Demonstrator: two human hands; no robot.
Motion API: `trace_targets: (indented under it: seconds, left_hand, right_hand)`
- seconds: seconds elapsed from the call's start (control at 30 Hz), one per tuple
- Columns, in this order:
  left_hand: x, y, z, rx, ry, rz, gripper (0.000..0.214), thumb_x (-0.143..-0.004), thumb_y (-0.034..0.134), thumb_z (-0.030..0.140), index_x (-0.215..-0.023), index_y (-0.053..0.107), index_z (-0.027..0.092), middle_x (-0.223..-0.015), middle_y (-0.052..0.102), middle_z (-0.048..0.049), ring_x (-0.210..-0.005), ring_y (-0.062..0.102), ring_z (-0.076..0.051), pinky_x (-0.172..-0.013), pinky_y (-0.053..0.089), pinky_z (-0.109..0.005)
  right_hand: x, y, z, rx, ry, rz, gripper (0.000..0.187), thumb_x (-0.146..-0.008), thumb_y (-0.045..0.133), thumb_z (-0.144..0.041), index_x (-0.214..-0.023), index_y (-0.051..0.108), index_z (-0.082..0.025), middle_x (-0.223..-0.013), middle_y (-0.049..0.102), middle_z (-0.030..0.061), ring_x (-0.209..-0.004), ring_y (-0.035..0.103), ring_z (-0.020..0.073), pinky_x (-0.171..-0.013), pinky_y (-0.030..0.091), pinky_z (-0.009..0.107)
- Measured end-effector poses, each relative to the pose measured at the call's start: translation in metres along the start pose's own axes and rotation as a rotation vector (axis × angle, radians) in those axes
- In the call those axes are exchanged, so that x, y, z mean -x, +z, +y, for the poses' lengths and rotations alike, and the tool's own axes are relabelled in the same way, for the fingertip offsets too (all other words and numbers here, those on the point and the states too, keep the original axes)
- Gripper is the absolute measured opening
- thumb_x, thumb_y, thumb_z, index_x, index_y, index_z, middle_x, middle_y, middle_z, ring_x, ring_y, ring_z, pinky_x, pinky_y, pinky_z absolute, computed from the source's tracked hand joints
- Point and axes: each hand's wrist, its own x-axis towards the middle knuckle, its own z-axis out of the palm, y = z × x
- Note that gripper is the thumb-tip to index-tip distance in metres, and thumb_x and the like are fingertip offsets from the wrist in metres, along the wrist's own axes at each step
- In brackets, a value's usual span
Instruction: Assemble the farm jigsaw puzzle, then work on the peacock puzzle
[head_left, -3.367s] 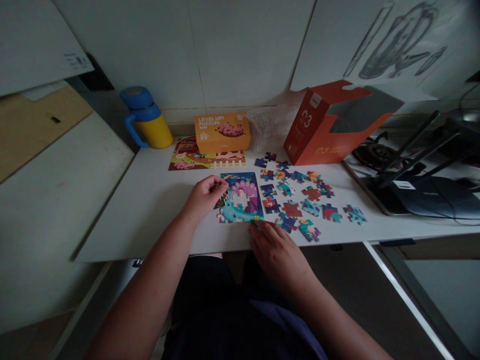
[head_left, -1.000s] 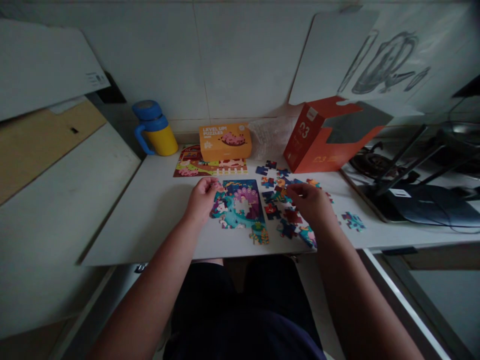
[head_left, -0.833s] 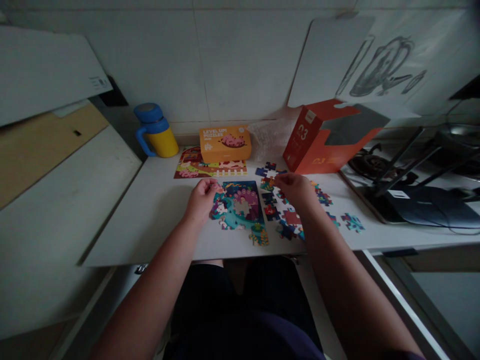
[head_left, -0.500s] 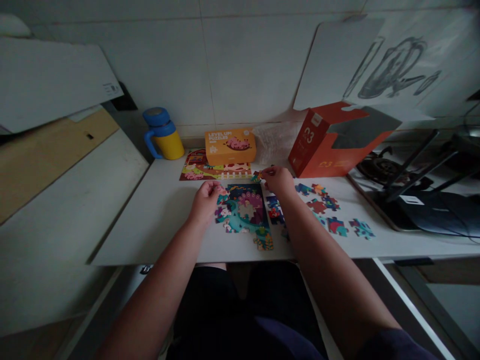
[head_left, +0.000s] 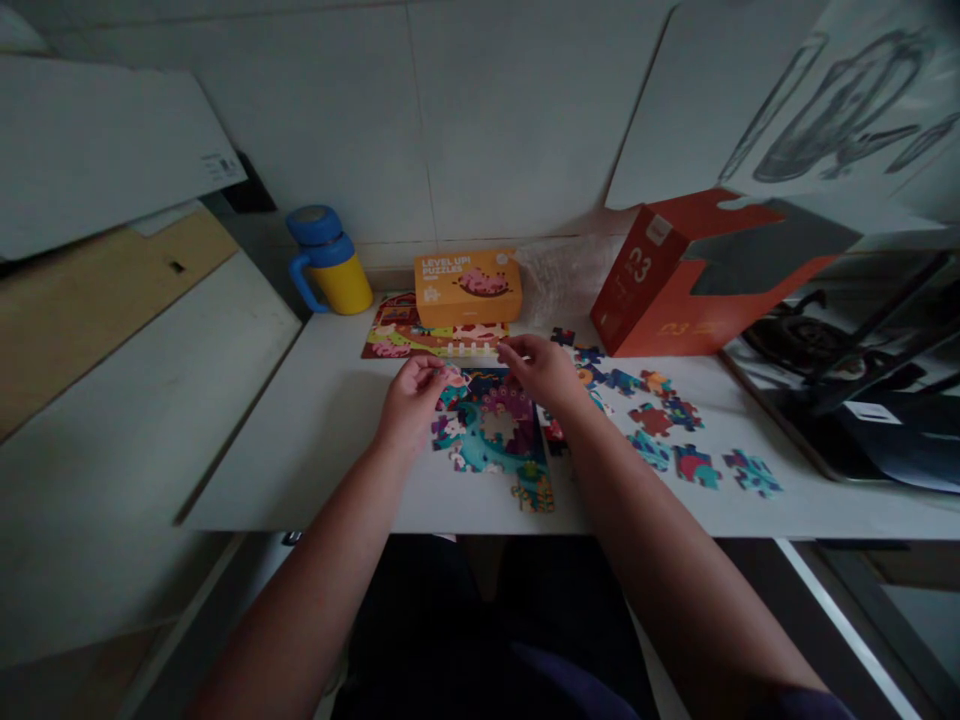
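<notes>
A partly joined jigsaw puzzle [head_left: 480, 440] lies on the white tabletop, with a teal creature, a pink-purple shape and a dark blue top. My left hand [head_left: 409, 400] is closed at its upper left corner, pinching a teal and pink puzzle piece [head_left: 456, 380]. Over the upper right edge, my right hand [head_left: 547, 372] has its fingertips drawn together. The piece it held a moment ago is now hidden by the fingers. Loose puzzle pieces [head_left: 651, 420] are scattered right of the puzzle, some partly covered by my right forearm.
Behind the puzzle are a farm picture [head_left: 390, 345], an orange puzzle box [head_left: 469, 290] and clear plastic wrap [head_left: 566, 280]. A blue and yellow flask [head_left: 334, 265] stands back left. An open red-orange box [head_left: 675, 300] is back right, beside a gas stove [head_left: 806, 340].
My right hand has shifted left toward my left hand, and its piece has gone out of sight. My left hand stays at the corner with its piece. The view has shifted slightly.
</notes>
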Motion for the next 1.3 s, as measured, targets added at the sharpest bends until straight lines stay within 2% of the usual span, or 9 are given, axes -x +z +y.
trace_targets:
  seconds: [0.1, 0.17, 0.33, 0.5, 0.67, 0.9, 1.03, 1.13, 1.3]
  left_hand:
    - [0.002, 0.003, 0.005, 0.066, -0.028, -0.010, 0.041, -0.078, 0.090, 0.044, -0.102, 0.064, 0.023, -0.093, 0.075, -0.0021, -0.080, 0.068, -0.016, -0.056, 0.045, -0.021]
    - [0.003, 0.005, 0.007, 0.100, -0.041, -0.009, 0.041, -0.078, 0.090, 0.045, -0.101, 0.066, 0.023, -0.091, 0.072, -0.0011, -0.079, 0.066, -0.016, -0.059, 0.050, -0.022]
    - [0.003, 0.005, 0.006, 0.136, -0.045, -0.013, 0.042, -0.077, 0.091, 0.048, -0.102, 0.068, 0.023, -0.093, 0.068, -0.0004, -0.081, 0.065, -0.016, -0.066, 0.058, -0.027]
    - [0.002, 0.003, 0.000, 0.084, -0.032, -0.057, 0.045, -0.077, 0.092, 0.045, -0.106, 0.065, 0.022, -0.094, 0.075, -0.0033, -0.084, 0.071, -0.019, -0.063, 0.055, -0.025]
    - [0.002, 0.003, -0.002, 0.034, 0.006, -0.021, 0.043, -0.075, 0.092, 0.042, -0.102, 0.066, 0.021, -0.093, 0.077, -0.0044, -0.081, 0.073, -0.019, -0.062, 0.053, -0.026]
    - [0.001, 0.002, -0.006, -0.056, 0.060, -0.023, 0.038, -0.074, 0.094, 0.038, -0.096, 0.070, 0.019, -0.086, 0.077, -0.0030, -0.079, 0.071, -0.016, -0.074, 0.053, -0.027]
    - [-0.001, 0.000, -0.005, 0.051, 0.009, 0.022, 0.038, -0.072, 0.094, 0.039, -0.093, 0.071, 0.018, -0.086, 0.074, -0.0019, -0.078, 0.068, -0.014, -0.074, 0.053, -0.027]
    - [-0.001, -0.001, -0.001, 0.127, -0.055, 0.034, 0.041, -0.069, 0.096, 0.037, -0.093, 0.069, 0.019, -0.087, 0.072, -0.0006, -0.075, 0.065, -0.013, -0.073, 0.055, -0.028]
    - [-0.002, -0.002, 0.002, 0.143, -0.040, 0.092, 0.042, -0.066, 0.096, 0.035, -0.092, 0.066, 0.020, -0.086, 0.070, 0.0008, -0.075, 0.064, -0.012, -0.072, 0.055, -0.027]
  right_hand:
    - [0.013, 0.012, -0.011, -0.071, -0.099, -0.298, 0.036, -0.095, 0.072, -0.055, -0.106, 0.076, -0.022, -0.087, 0.080, 0.0037, -0.063, 0.070, 0.0161, -0.060, 0.050, 0.026]
    - [0.016, 0.021, -0.012, -0.071, -0.117, -0.376, 0.033, -0.093, 0.074, -0.054, -0.096, 0.075, -0.021, -0.076, 0.077, 0.0021, -0.062, 0.067, 0.0155, -0.058, 0.045, 0.025]
    - [0.016, 0.024, -0.009, -0.094, -0.086, -0.381, 0.031, -0.096, 0.068, -0.051, -0.090, 0.071, -0.020, -0.070, 0.072, 0.0006, -0.058, 0.060, 0.0138, -0.055, 0.040, 0.025]
    - [0.019, 0.022, -0.012, -0.083, -0.092, -0.348, 0.034, -0.099, 0.065, -0.055, -0.091, 0.066, -0.021, -0.070, 0.069, -0.0007, -0.059, 0.061, 0.0139, -0.056, 0.041, 0.024]
    - [0.019, 0.024, -0.010, -0.068, -0.031, -0.353, 0.030, -0.098, 0.068, -0.052, -0.097, 0.068, -0.022, -0.075, 0.074, 0.0007, -0.064, 0.066, 0.0152, -0.058, 0.044, 0.023]
    - [0.020, 0.019, -0.013, 0.021, -0.080, -0.250, 0.032, -0.094, 0.075, -0.053, -0.099, 0.070, -0.022, -0.079, 0.077, 0.0012, -0.066, 0.067, 0.0140, -0.059, 0.042, 0.023]
    - [0.020, 0.014, -0.013, -0.138, -0.014, -0.290, 0.037, -0.092, 0.079, -0.042, -0.119, 0.062, -0.023, -0.079, 0.078, -0.0020, -0.059, 0.067, 0.0135, -0.056, 0.045, 0.023]
    - [0.020, 0.007, -0.014, -0.177, 0.004, -0.339, 0.034, -0.093, 0.078, -0.040, -0.118, 0.064, -0.023, -0.077, 0.077, -0.0009, -0.060, 0.069, 0.0142, -0.056, 0.047, 0.023]
    - [0.023, -0.006, -0.017, -0.179, 0.053, -0.438, 0.025, -0.095, 0.076, -0.041, -0.113, 0.074, -0.024, -0.087, 0.078, 0.0026, -0.069, 0.073, 0.0158, -0.056, 0.051, 0.024]
